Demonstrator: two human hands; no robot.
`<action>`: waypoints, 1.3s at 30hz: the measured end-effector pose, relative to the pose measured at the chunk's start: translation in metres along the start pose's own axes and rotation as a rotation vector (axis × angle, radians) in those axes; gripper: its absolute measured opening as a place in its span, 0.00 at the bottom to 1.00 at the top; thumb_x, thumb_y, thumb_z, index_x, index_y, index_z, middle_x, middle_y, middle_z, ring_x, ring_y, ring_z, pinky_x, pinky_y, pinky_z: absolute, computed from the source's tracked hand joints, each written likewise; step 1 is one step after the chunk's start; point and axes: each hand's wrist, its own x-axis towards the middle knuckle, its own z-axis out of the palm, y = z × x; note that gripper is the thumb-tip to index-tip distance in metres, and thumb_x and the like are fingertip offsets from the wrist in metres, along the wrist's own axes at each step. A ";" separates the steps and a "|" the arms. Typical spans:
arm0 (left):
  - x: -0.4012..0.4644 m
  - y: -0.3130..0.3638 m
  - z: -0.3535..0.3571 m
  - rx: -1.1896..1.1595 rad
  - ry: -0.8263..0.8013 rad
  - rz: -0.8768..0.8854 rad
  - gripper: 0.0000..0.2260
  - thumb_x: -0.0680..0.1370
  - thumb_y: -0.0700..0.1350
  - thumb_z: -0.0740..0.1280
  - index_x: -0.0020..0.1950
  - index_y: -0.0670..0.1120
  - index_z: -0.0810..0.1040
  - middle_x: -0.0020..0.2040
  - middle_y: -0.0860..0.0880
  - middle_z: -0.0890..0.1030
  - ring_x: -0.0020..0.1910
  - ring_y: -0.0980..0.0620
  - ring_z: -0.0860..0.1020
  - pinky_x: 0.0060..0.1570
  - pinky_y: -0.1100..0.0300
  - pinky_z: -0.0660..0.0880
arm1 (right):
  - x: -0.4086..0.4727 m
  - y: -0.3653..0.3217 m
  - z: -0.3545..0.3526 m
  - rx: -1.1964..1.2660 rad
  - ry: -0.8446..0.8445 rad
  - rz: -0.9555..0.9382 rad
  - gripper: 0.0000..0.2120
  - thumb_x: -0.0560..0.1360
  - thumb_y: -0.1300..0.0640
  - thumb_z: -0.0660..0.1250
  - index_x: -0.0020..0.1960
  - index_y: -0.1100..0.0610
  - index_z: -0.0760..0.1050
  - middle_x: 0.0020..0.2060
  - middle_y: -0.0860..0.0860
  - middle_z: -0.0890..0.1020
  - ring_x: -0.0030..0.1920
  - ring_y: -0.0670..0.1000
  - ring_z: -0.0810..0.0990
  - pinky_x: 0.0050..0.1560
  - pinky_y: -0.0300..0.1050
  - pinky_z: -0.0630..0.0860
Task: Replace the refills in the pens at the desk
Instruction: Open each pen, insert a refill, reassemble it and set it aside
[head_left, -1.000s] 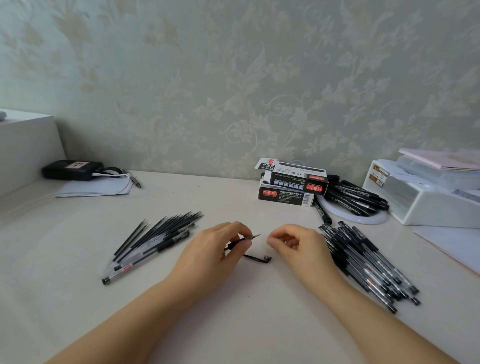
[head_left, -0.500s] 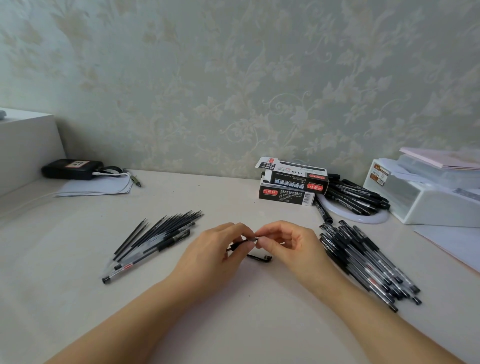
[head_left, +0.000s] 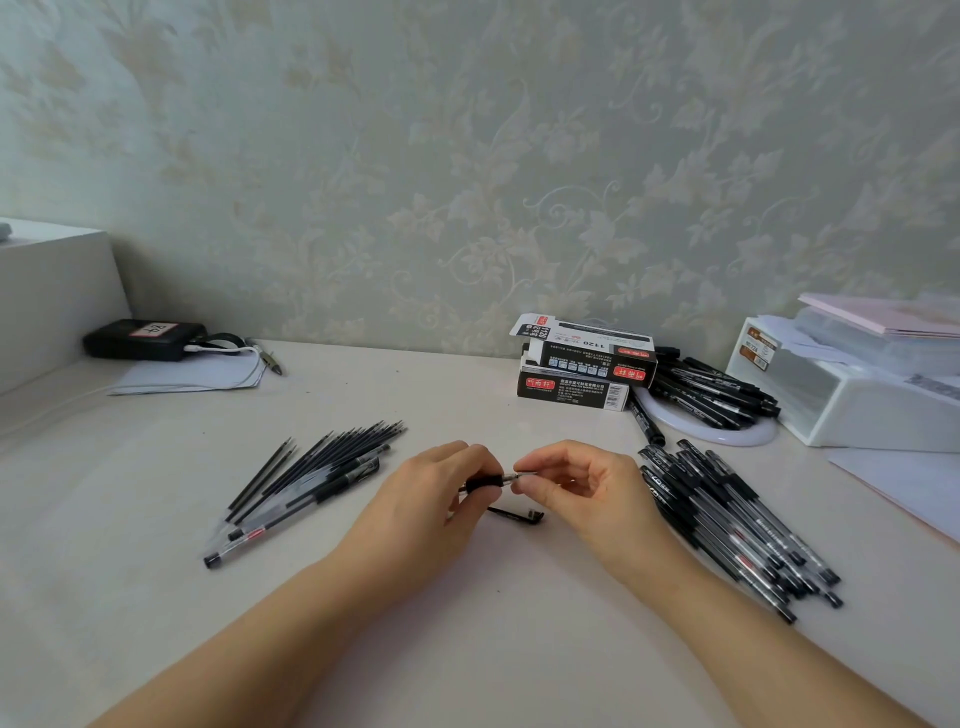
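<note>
My left hand (head_left: 431, 514) grips a pen (head_left: 484, 484) by its black rubber grip, tip pointing right. My right hand (head_left: 582, 493) pinches the pen's metal tip (head_left: 522, 475) between thumb and forefinger. A black pen cap (head_left: 517, 515) lies on the desk just below the two hands. Left of my hands lies a fan of thin black refills (head_left: 332, 457) with a few pens. A heap of black pens (head_left: 727, 519) lies to the right.
Two stacked pen boxes (head_left: 582, 364) stand near the wall, with more black pens on a white ring (head_left: 711, 395) beside them. A white organiser (head_left: 857, 395) sits far right, paper (head_left: 904, 483) in front of it. A black device (head_left: 140, 340) and paper lie far left.
My right hand moved left from apart to meet my left hand and now pinches the pen's tip. The pen's black grip has come into view between the hands.
</note>
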 end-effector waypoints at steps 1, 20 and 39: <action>-0.001 0.000 0.000 -0.006 -0.003 0.001 0.02 0.79 0.45 0.65 0.49 0.52 0.76 0.41 0.56 0.76 0.38 0.55 0.74 0.36 0.63 0.70 | 0.000 0.000 0.000 0.003 -0.001 0.003 0.08 0.72 0.60 0.75 0.46 0.47 0.83 0.41 0.49 0.87 0.45 0.50 0.85 0.49 0.43 0.79; 0.000 0.002 0.001 -0.017 0.018 0.039 0.02 0.78 0.46 0.67 0.50 0.52 0.79 0.42 0.56 0.77 0.37 0.54 0.75 0.39 0.57 0.73 | -0.004 0.000 0.004 -0.294 0.013 -0.068 0.21 0.75 0.36 0.61 0.35 0.51 0.77 0.29 0.48 0.79 0.30 0.42 0.73 0.34 0.37 0.69; 0.000 -0.002 0.002 -0.033 0.047 0.027 0.03 0.77 0.46 0.68 0.48 0.55 0.78 0.40 0.58 0.77 0.37 0.55 0.75 0.37 0.63 0.72 | -0.004 0.001 0.002 -0.253 -0.077 -0.085 0.07 0.77 0.47 0.68 0.42 0.47 0.78 0.34 0.46 0.80 0.32 0.42 0.70 0.34 0.35 0.66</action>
